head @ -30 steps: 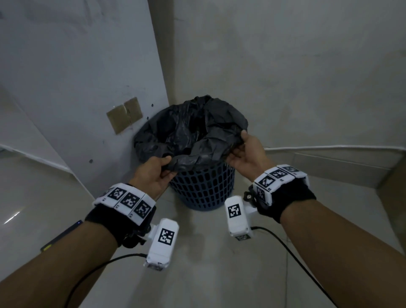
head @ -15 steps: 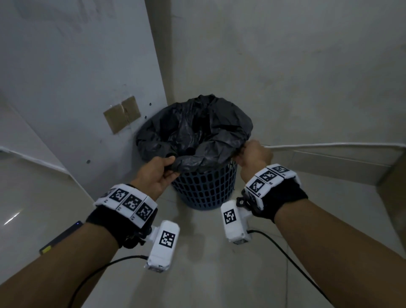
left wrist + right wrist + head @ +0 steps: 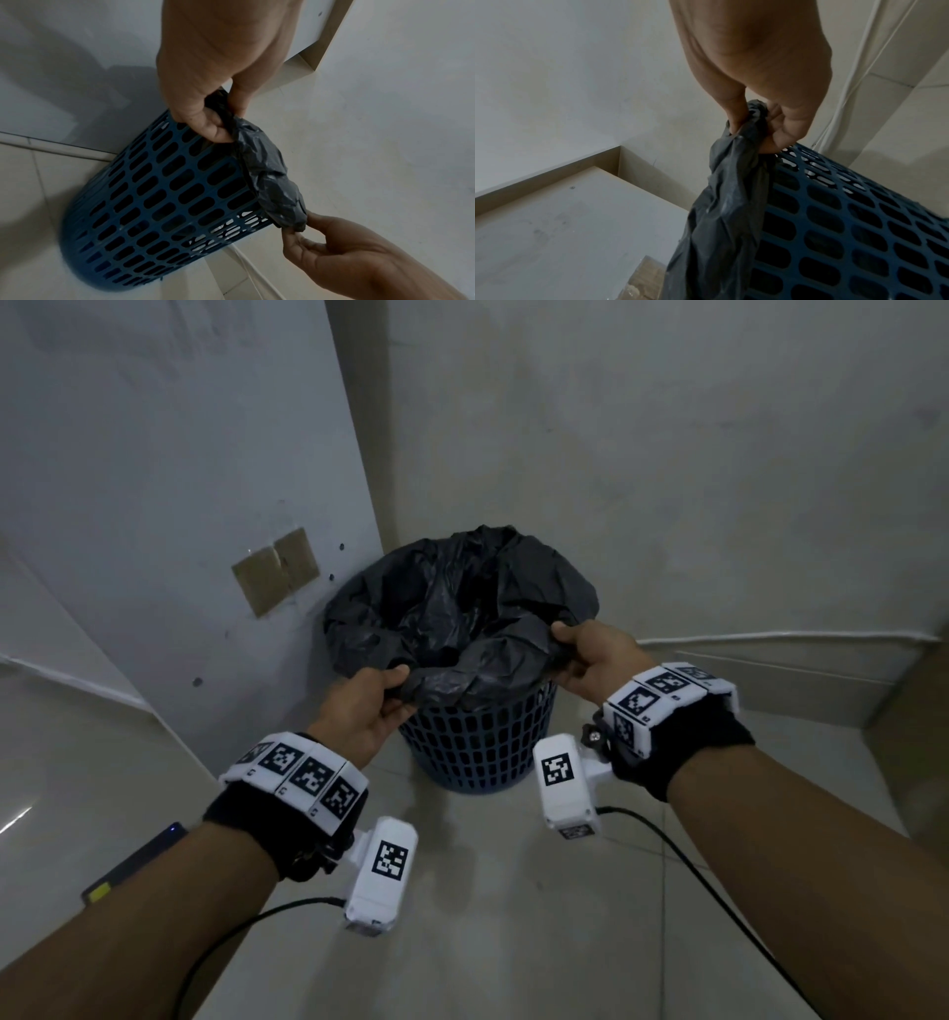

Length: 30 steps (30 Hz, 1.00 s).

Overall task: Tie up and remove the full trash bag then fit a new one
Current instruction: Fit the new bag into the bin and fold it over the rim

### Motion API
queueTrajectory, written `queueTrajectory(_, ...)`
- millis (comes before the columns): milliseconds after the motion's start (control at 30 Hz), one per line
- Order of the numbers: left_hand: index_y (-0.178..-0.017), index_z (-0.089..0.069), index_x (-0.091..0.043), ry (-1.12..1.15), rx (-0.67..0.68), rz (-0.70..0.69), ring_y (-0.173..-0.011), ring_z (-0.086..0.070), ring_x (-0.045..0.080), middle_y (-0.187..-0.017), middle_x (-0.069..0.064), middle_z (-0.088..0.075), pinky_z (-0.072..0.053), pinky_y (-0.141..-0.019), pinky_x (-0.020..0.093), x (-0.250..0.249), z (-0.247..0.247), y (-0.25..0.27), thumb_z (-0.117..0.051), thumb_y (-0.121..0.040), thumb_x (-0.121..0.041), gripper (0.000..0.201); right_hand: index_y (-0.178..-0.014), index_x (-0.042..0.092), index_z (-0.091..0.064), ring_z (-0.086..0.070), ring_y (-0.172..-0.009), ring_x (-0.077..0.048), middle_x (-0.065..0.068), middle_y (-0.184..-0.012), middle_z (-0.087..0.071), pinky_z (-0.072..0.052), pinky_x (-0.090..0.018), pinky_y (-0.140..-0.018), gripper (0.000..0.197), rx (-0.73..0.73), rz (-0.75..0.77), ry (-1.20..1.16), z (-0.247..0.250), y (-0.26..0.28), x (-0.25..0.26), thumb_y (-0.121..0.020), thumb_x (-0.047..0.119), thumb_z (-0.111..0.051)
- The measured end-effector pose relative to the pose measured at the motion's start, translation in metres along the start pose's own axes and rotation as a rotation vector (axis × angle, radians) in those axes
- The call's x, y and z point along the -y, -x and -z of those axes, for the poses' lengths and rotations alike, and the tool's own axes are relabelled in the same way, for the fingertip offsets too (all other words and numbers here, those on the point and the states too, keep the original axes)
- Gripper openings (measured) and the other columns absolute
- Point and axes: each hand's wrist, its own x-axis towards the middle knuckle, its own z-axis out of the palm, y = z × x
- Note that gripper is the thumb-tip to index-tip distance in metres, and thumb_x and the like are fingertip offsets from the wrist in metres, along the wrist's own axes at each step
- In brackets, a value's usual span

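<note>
A blue slotted plastic bin [image 3: 477,747] [image 3: 164,199] [image 3: 847,223] stands on the floor in a wall corner. A crumpled black trash bag [image 3: 462,613] [image 3: 270,178] [image 3: 726,213] lines it and folds over the rim. My left hand [image 3: 380,698] [image 3: 218,125] pinches the bag's edge at the near left of the rim. At the near right of the rim, my right hand [image 3: 575,649] [image 3: 754,125] [image 3: 303,231] pinches a gathered fold of the edge between thumb and fingers. What lies inside the bag is hidden.
A pale panel [image 3: 179,505] with two tan tape patches [image 3: 277,570] leans against the wall left of the bin. Thin white cables [image 3: 770,636] run along the right wall's skirting. A dark flat device [image 3: 133,865] lies on the tiled floor at the left.
My right hand shifted along the right side of the rim, dipped to the bag's edge and now holds a fold slightly higher. The left hand kept its pinch almost in place.
</note>
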Motion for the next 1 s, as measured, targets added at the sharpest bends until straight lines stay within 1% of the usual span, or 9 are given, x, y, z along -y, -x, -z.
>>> queueTrajectory(100, -0.091, -0.057, -0.004, 0.031, -0.002, -0.010, -0.071, -0.059, 0.013, -0.083, 0.007, -0.060, -0.058, -0.069, 0.027, -0.001, 0.002, 0.000, -0.051, -0.096, -0.004, 0.008, -0.120, 0.001, -0.055, -0.061, -0.077, -0.026, -0.012, -0.088, -0.061, -0.054, -0.041, -0.070, 0.025, 0.064, -0.010, -0.033, -0.001, 0.002, -0.001, -0.095, 0.000, -0.055)
queueTrajectory(167, -0.108, -0.059, -0.003, 0.096, 0.002, -0.036, -0.060, -0.061, 0.011, -0.072, 0.005, -0.061, -0.057, -0.076, 0.025, -0.002, 0.007, -0.003, -0.049, -0.097, -0.006, 0.015, -0.115, 0.002, -0.055, -0.061, -0.088, -0.028, -0.012, -0.089, -0.061, -0.053, -0.041, -0.081, 0.020, 0.106, -0.018, -0.053, -0.002, 0.005, -0.005, -0.096, 0.001, -0.054)
queueTrajectory(233, -0.131, -0.051, -0.001, 0.180, 0.013, -0.083, -0.049, -0.064, 0.008, -0.059, 0.001, -0.067, -0.056, -0.065, 0.020, -0.006, 0.012, -0.007, -0.047, -0.099, -0.011, 0.033, -0.107, 0.000, -0.055, -0.060, -0.098, -0.030, -0.013, -0.091, -0.062, -0.052, -0.042, -0.085, 0.011, 0.153, -0.042, -0.070, -0.005, 0.009, -0.012, -0.096, 0.000, -0.052)
queueTrajectory(300, -0.129, -0.052, -0.002, 0.265, 0.051, -0.142, -0.058, -0.068, 0.008, -0.064, -0.001, -0.072, -0.056, -0.055, 0.018, -0.010, 0.015, -0.008, -0.045, -0.100, -0.020, 0.035, -0.100, -0.001, -0.057, -0.061, -0.099, -0.030, -0.015, -0.099, -0.064, -0.055, -0.041, -0.078, 0.006, 0.167, -0.072, -0.060, -0.012, 0.013, -0.022, -0.096, 0.000, -0.052)
queueTrajectory(433, -0.125, -0.058, -0.009, 0.252, -0.032, -0.203, -0.094, -0.068, 0.019, -0.110, 0.005, -0.071, -0.058, -0.068, 0.028, 0.001, 0.017, -0.010, -0.056, -0.093, -0.038, 0.043, -0.120, 0.000, -0.057, -0.067, -0.086, -0.027, -0.016, -0.108, -0.068, -0.056, -0.032, -0.048, 0.030, 0.173, -0.075, -0.008, -0.027, 0.018, -0.043, -0.091, 0.002, -0.061)
queueTrajectory(533, -0.129, -0.057, -0.016, 0.131, -0.111, -0.132, -0.091, -0.069, 0.019, -0.117, 0.003, -0.068, -0.057, -0.060, 0.025, 0.010, 0.016, -0.015, -0.066, -0.082, -0.053, 0.061, -0.119, 0.003, -0.059, -0.070, -0.079, -0.024, -0.013, -0.103, -0.071, -0.056, -0.029, -0.047, 0.032, 0.198, -0.078, 0.034, -0.033, 0.022, -0.049, -0.088, 0.005, -0.066)
queueTrajectory(767, -0.134, -0.047, -0.003, 0.011, -0.276, -0.107, -0.090, -0.063, 0.027, -0.126, 0.015, -0.060, -0.050, -0.040, 0.022, 0.003, 0.019, -0.035, -0.064, -0.090, -0.018, 0.049, -0.112, 0.011, -0.056, -0.066, -0.085, -0.027, -0.011, -0.100, -0.065, -0.054, -0.034, -0.070, 0.036, 0.300, -0.063, 0.076, -0.017, 0.029, -0.050, -0.098, 0.041, -0.042)
queueTrajectory(900, -0.134, -0.046, -0.001, 0.014, -0.280, -0.099, -0.088, -0.064, 0.027, -0.122, 0.016, -0.060, -0.052, -0.043, 0.024, 0.000, 0.023, -0.042, -0.064, -0.089, -0.012, 0.050, -0.119, 0.007, -0.055, -0.064, -0.083, -0.024, -0.010, -0.098, -0.065, -0.053, -0.033, -0.069, 0.036, 0.313, -0.041, 0.043, -0.011, 0.026, -0.054, -0.103, 0.028, -0.030)
queueTrajectory(1000, -0.134, -0.047, 0.000, 0.012, -0.267, -0.098, -0.083, -0.064, 0.026, -0.123, 0.017, -0.061, -0.052, -0.041, 0.024, 0.000, 0.022, -0.043, -0.065, -0.088, -0.010, 0.050, -0.103, 0.013, -0.053, -0.055, -0.069, -0.018, -0.005, -0.088, -0.057, -0.048, -0.030, -0.058, 0.020, 0.203, -0.034, 0.069, -0.014, 0.026, -0.056, -0.104, 0.026, -0.039)
